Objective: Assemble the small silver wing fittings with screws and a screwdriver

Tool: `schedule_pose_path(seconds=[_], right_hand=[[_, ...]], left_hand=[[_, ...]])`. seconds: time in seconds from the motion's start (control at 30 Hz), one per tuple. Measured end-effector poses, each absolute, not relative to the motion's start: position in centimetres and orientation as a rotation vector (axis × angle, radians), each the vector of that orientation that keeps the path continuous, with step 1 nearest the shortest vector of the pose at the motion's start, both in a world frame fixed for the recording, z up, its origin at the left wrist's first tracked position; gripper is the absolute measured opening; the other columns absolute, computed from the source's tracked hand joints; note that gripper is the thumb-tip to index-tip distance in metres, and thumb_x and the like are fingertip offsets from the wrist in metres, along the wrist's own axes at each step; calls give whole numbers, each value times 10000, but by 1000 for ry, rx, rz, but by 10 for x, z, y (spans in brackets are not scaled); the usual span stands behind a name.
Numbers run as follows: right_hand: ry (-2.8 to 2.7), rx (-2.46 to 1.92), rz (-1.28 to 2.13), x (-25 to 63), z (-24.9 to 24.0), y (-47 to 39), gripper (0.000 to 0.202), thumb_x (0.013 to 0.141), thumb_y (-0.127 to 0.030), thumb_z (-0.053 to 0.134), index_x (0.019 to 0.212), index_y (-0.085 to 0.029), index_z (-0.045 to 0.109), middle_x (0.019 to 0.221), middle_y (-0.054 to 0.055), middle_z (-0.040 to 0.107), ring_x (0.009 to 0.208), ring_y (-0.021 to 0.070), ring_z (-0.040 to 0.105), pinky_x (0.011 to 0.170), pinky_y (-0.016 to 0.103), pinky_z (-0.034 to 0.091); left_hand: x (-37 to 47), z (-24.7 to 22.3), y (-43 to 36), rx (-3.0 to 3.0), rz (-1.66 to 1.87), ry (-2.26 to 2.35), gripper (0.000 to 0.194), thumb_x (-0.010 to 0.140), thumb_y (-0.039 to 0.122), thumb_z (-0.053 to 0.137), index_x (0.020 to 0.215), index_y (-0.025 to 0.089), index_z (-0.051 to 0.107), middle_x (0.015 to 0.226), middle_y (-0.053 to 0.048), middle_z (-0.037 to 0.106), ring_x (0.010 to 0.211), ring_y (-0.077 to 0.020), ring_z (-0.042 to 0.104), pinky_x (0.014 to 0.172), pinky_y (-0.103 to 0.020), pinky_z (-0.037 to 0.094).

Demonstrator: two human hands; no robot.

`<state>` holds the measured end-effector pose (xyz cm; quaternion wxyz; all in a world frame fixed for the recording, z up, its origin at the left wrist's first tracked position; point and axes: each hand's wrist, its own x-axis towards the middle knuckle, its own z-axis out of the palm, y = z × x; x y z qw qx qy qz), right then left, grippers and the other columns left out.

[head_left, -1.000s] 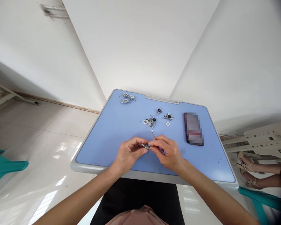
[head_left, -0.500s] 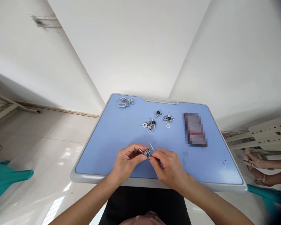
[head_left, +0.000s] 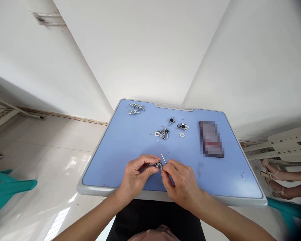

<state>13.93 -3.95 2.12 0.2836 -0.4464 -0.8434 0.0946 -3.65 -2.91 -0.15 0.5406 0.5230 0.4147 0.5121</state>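
Near the front of the blue table [head_left: 110,157], my left hand [head_left: 138,171] is closed on a small grey metal valve [head_left: 158,164] with a stub pipe. My right hand [head_left: 182,179] is closed beside it, thumb and forefinger at the right end of the valve. From the right hand a thin metal rod [head_left: 163,157] sticks up and to the left; the rest of it is hidden in the fingers. Beyond the hands lie similar valves with black round centres, one a black-centred valve [head_left: 172,121], and a flat metal plate [head_left: 182,135] with a hole.
Several metal valve parts [head_left: 136,107] sit at the table's far left corner. A blurred-out flat dark object [head_left: 212,139] lies on the right. Tiny loose pieces are scattered around the middle parts. A teal stool [head_left: 15,185] stands left on the floor; another person's feet [head_left: 283,180] show at right.
The whole view has shifted slightly, so the table appears a little further right. Both hands keep their hold at the valve, with only a slight shift of the right fingers.
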Motion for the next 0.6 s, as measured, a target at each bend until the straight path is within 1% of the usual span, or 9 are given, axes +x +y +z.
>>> schedule_pose_path(seconds=[0.1,0.2,0.43,0.6], right_hand=[[-2312,-1170,196,142,22,-41,201,923,-129,429,771,-191,544,700,3,537,594,118,448,496,263,266],[-2326,-1159,196,144,22,-42,213,930,-132,425,762,-192,542,704,5,540,597,118,456,501,260,277],[-2320,-1195,163,141,22,-44,241,942,-149,413,750,-186,553,698,6,527,585,121,434,489,270,258],[-2254,-1240,232,137,20,-46,218,922,-138,429,738,-192,534,660,-12,501,552,113,398,496,271,254]], left_hand=[[-37,0,-30,1223,1187,978,83,811,270,726,842,194,720,882,-55,740,809,-183,684,723,-274,571],[-36,1,-31,1186,1147,957,139,810,324,726,824,187,708,844,-53,729,745,-170,662,686,-276,562],[-35,1,-32,1113,1136,944,167,808,342,731,814,185,675,833,-38,710,719,-143,626,682,-257,543],[-34,0,-34,1160,1124,981,160,841,340,693,846,180,678,837,-44,707,713,-140,622,680,-251,538]])
